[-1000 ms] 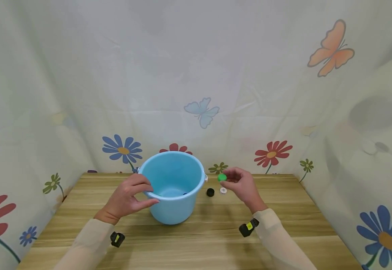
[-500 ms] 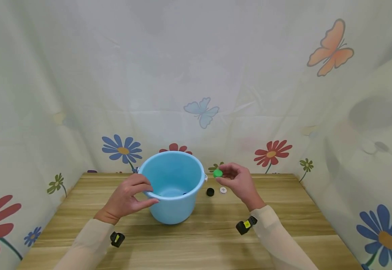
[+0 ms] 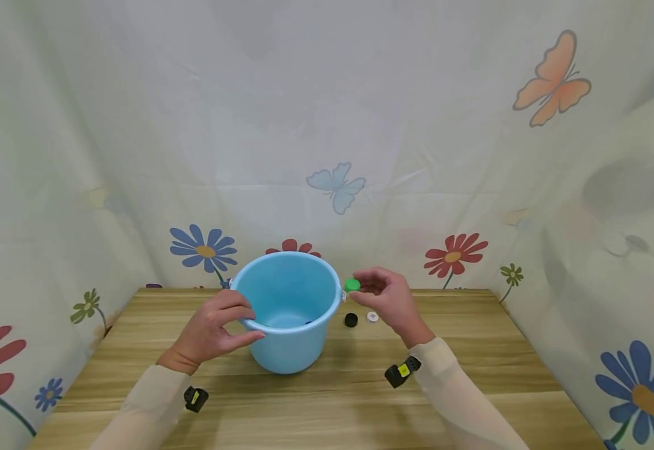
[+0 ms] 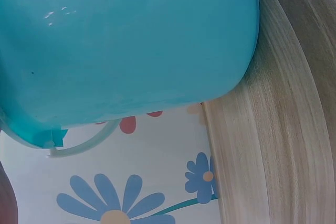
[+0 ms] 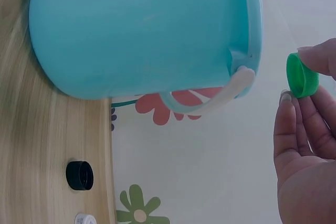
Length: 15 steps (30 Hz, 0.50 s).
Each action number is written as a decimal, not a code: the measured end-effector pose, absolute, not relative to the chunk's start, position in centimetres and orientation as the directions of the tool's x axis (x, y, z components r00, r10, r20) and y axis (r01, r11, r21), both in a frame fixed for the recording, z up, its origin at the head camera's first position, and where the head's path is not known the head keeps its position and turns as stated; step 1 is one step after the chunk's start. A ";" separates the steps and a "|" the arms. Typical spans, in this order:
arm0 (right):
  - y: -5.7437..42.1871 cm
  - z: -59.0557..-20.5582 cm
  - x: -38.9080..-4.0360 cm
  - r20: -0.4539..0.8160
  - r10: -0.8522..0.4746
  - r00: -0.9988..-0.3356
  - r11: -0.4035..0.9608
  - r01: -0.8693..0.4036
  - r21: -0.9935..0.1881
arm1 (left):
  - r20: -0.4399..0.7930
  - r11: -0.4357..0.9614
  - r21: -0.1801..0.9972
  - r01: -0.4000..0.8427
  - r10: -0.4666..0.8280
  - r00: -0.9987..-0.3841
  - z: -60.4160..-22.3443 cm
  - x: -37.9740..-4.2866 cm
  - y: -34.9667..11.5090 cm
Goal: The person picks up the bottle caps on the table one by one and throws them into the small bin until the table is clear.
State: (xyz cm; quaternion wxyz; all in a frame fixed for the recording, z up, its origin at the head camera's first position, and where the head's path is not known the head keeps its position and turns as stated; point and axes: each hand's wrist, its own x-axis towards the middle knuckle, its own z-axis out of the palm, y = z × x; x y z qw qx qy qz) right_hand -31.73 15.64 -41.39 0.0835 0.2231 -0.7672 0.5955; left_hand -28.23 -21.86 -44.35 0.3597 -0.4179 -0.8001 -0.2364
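Note:
A light blue bucket (image 3: 289,350) stands upright on the wooden table. My left hand (image 3: 214,328) grips its near left rim, fingers over the inside and thumb outside. Between the thumb and fingers of my right hand (image 3: 386,297) is a green bottle cap (image 5: 302,76), its hollow side showing in the right wrist view. That hand is up beside the bucket's right rim, close to the handle joint. Below it on the table lie a black bottle cap (image 3: 351,320) and a white cap (image 3: 372,317). Small dark bits show at the bucket's bottom, mostly hidden by the near wall.
The bucket's white handle (image 5: 231,90) hangs down behind it. A pale curtain (image 3: 417,187) printed with flowers and butterflies encloses the wooden table (image 3: 282,412) at the back and both sides. Each wrist wears a small black camera (image 3: 399,374).
My right hand has moved left and slightly up with the green cap, coming close to the bucket's right rim. The left hand and the bucket have stayed put.

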 end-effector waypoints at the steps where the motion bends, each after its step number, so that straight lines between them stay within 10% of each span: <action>1: 15.5 -41.4 -31.8 0.394 -0.245 -0.886 0.189 -0.442 -0.877 | 0.775 0.538 0.077 0.839 0.497 -0.390 -44.4 -28.2 -21.9; 15: 13.9 -40.8 -31.7 0.410 -0.261 -0.874 0.160 -0.458 -0.875 | 0.775 0.543 0.082 0.836 0.493 -0.396 -44.3 -28.1 -21.8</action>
